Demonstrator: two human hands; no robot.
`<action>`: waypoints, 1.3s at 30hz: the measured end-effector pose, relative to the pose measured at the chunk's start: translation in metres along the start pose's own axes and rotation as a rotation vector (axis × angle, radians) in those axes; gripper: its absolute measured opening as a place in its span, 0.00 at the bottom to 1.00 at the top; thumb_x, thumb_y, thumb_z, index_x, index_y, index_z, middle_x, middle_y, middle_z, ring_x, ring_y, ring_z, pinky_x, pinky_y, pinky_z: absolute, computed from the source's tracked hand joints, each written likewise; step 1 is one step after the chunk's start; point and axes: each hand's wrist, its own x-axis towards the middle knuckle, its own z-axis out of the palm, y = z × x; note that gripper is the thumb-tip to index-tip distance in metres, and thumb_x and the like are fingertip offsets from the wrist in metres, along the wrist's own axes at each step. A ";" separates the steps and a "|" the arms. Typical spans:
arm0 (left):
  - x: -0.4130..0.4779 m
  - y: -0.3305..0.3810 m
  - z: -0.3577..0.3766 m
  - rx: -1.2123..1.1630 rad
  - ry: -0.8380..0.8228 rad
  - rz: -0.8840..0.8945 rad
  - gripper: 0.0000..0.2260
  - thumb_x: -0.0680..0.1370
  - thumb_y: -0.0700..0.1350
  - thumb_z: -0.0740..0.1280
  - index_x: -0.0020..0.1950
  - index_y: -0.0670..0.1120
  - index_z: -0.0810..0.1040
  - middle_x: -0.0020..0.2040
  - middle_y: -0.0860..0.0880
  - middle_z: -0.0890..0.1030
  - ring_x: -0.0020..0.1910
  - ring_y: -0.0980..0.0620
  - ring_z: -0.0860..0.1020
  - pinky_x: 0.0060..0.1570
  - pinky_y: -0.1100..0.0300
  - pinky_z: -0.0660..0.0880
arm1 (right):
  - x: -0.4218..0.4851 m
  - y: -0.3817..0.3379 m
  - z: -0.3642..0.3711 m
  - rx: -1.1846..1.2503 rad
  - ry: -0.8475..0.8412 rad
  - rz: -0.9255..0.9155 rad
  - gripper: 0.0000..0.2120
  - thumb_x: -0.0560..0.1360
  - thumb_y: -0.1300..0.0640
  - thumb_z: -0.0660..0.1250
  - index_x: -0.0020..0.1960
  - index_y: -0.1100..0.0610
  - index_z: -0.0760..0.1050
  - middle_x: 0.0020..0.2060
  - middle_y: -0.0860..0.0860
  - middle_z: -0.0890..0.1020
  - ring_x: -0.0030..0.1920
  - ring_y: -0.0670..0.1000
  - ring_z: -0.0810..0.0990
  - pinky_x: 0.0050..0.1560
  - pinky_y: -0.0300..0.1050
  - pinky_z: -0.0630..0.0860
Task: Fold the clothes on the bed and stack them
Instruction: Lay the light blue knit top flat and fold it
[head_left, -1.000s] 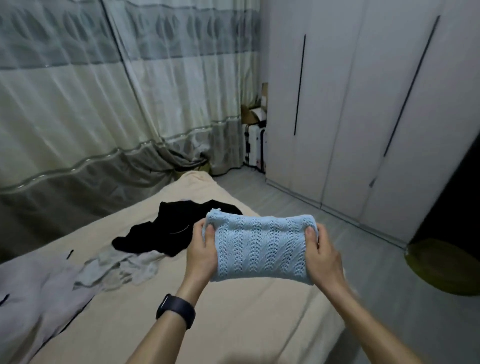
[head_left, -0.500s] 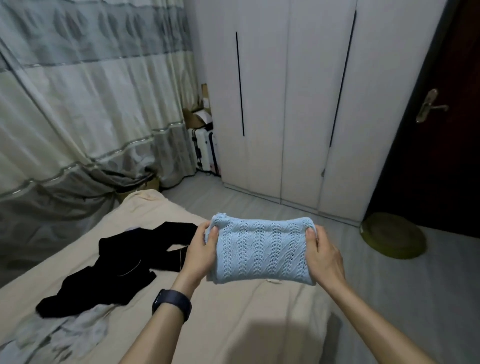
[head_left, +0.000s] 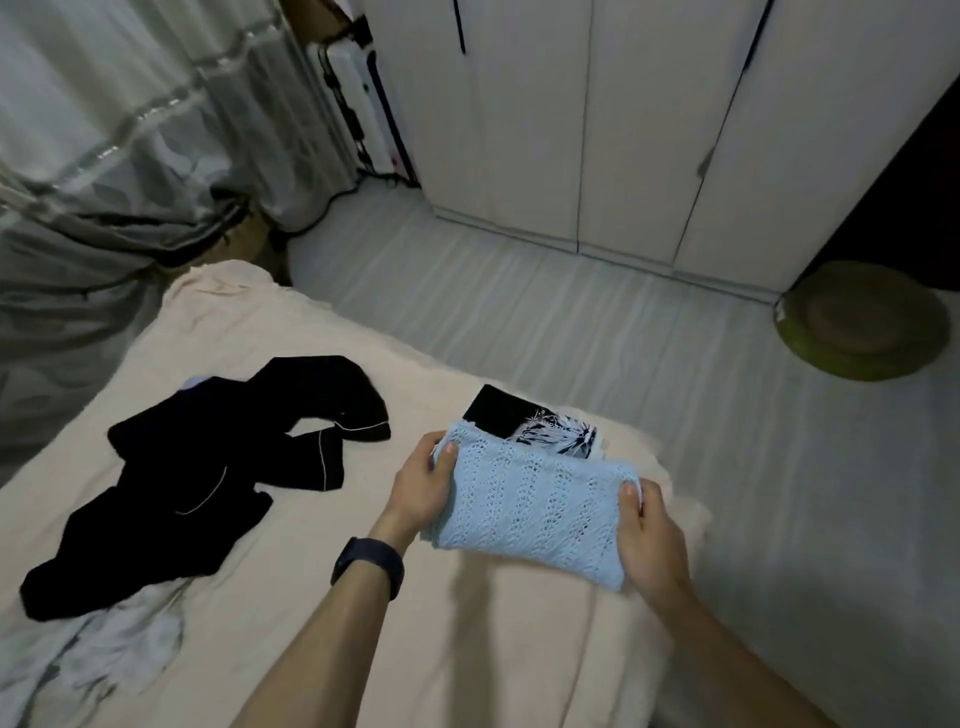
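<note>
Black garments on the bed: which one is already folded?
The white-printed black garment behind the blue knit; the piped black garment lies sprawled, unfolded.

Head view — downward, close over bed (head_left: 260, 332)

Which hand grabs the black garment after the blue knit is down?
Probably left: left hand holds the end of the blue knit nearest the black garment; right hand is at its far end.

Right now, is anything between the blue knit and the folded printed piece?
Nothing visible: the left hand and right hand hold the blue knit overlapping the folded printed piece; the black garment lies left.
</note>
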 end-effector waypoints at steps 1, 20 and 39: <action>0.025 0.001 0.005 0.019 -0.019 -0.019 0.15 0.84 0.52 0.60 0.68 0.50 0.74 0.61 0.49 0.80 0.61 0.46 0.78 0.65 0.48 0.73 | 0.017 0.000 0.009 0.015 0.000 0.028 0.09 0.85 0.45 0.53 0.52 0.46 0.68 0.38 0.46 0.77 0.47 0.60 0.79 0.46 0.50 0.69; 0.248 -0.072 0.097 0.286 -0.159 -0.161 0.22 0.85 0.53 0.57 0.78 0.49 0.63 0.65 0.40 0.77 0.64 0.39 0.74 0.59 0.53 0.69 | 0.192 0.056 0.124 0.206 -0.163 0.273 0.09 0.83 0.43 0.60 0.55 0.46 0.75 0.38 0.39 0.81 0.41 0.46 0.82 0.46 0.55 0.83; 0.212 -0.096 0.125 0.996 -0.261 0.383 0.30 0.79 0.71 0.39 0.79 0.65 0.38 0.81 0.57 0.36 0.80 0.47 0.33 0.74 0.40 0.29 | 0.193 0.054 0.168 -0.754 -0.107 -0.566 0.26 0.84 0.40 0.51 0.80 0.45 0.62 0.82 0.51 0.55 0.82 0.56 0.50 0.76 0.69 0.55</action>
